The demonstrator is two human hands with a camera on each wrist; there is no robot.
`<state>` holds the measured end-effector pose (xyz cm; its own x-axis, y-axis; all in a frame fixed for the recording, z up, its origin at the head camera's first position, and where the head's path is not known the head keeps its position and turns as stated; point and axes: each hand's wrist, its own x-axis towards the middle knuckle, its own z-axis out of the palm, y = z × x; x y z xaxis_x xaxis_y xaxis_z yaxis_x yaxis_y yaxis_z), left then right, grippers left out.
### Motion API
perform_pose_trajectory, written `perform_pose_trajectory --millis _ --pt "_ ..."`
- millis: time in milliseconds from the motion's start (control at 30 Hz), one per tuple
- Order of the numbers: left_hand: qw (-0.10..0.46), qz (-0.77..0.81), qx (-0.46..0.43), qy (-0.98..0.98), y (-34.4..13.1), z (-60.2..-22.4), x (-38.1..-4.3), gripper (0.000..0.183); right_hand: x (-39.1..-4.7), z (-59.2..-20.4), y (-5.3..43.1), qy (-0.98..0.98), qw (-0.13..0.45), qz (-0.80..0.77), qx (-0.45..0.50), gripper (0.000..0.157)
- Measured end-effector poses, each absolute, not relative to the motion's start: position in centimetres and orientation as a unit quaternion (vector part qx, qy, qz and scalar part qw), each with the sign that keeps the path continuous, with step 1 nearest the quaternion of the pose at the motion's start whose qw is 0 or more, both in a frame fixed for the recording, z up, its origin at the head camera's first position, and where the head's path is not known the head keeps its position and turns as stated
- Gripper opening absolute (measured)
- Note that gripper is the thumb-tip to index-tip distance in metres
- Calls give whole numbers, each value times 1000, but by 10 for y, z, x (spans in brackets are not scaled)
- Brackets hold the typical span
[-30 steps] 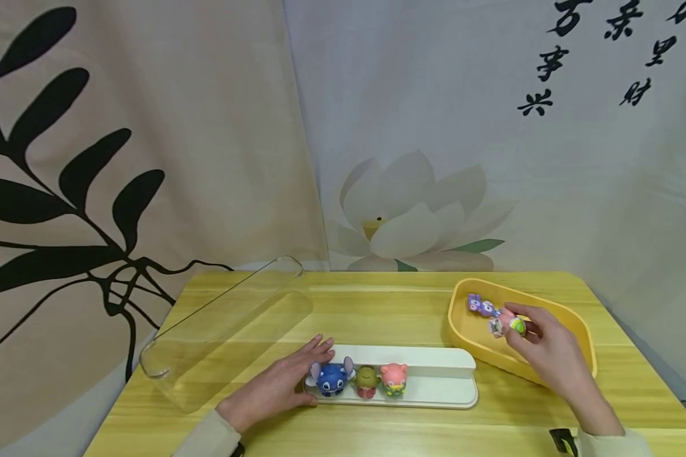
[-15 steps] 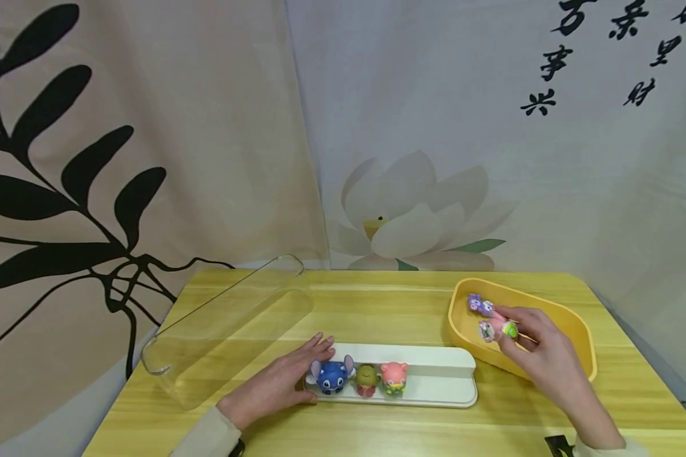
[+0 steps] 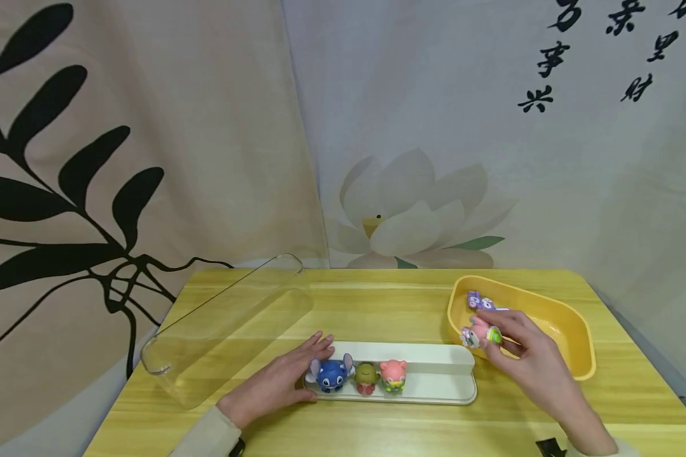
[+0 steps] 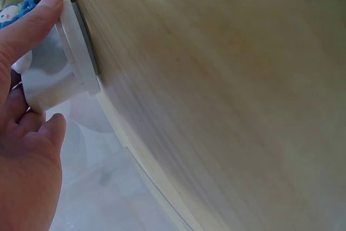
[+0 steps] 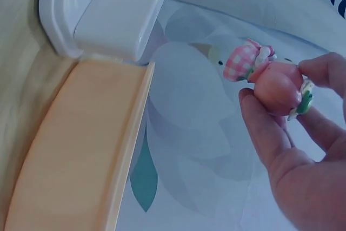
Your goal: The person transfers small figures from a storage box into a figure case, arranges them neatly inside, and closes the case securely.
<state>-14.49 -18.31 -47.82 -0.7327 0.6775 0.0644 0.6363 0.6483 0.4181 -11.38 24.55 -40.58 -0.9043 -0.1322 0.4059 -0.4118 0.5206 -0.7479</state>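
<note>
A right hand [image 3: 528,365] is pinching a pink figurine [image 3: 479,333] above a yellow tray [image 3: 566,330] — a left hand [image 3: 282,384] is gripping a white stand [image 3: 440,384] by its end, where three figurines [image 3: 366,379] are sitting in a row.

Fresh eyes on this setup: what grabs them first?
Probably the yellow tray at the right of the table, with the right hand pinching a pink figurine near its left end. Then the row of three figurines on the white base, left hand at its left end. Big black leaves mark the backdrop's left.
</note>
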Motion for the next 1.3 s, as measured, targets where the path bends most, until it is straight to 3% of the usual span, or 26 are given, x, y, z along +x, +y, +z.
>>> perform_pose_trajectory --millis 567,1300 --pt "54 210 358 908 -183 -477 -146 83 -106 -421 213 -838 88 490 224 36" --pt "58 205 352 911 -182 -476 -146 83 -106 -438 203 -863 89 418 270 35"
